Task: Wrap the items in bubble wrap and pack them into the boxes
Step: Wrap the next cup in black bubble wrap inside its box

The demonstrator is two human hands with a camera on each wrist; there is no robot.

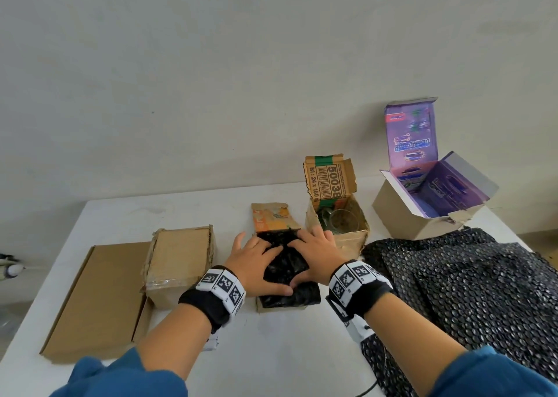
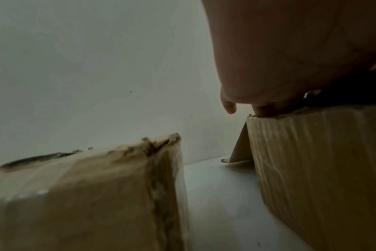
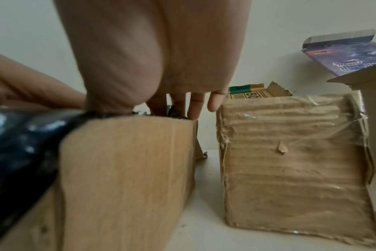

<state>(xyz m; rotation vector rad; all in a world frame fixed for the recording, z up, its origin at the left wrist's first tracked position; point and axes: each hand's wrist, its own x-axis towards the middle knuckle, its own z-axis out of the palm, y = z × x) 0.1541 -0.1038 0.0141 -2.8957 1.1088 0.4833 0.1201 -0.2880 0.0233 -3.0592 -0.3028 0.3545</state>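
A bundle wrapped in black bubble wrap (image 1: pixel 287 265) sits in a small open cardboard box (image 1: pixel 271 219) at the table's middle. My left hand (image 1: pixel 256 259) and right hand (image 1: pixel 314 253) lie flat on top of the bundle, fingers spread and straight, thumbs meeting at its near end. In the left wrist view my left hand's fingertips (image 2: pixel 229 107) reach over the small box's wall (image 2: pixel 322 169). The right wrist view shows my right hand's fingers (image 3: pixel 195 105) on the bundle at the small box's rim (image 3: pixel 129 169), with black wrap (image 3: pixel 21 144) bulging over the near side.
A taped shut box (image 1: pixel 181 257) and a flat cardboard piece (image 1: pixel 96 300) lie to the left. Right of the hands stands an open box (image 1: pixel 353 241) holding a glass (image 1: pixel 342 220). Behind it is an open purple-lined box (image 1: pixel 428 197). A black bubble wrap sheet (image 1: pixel 468 291) covers the right side.
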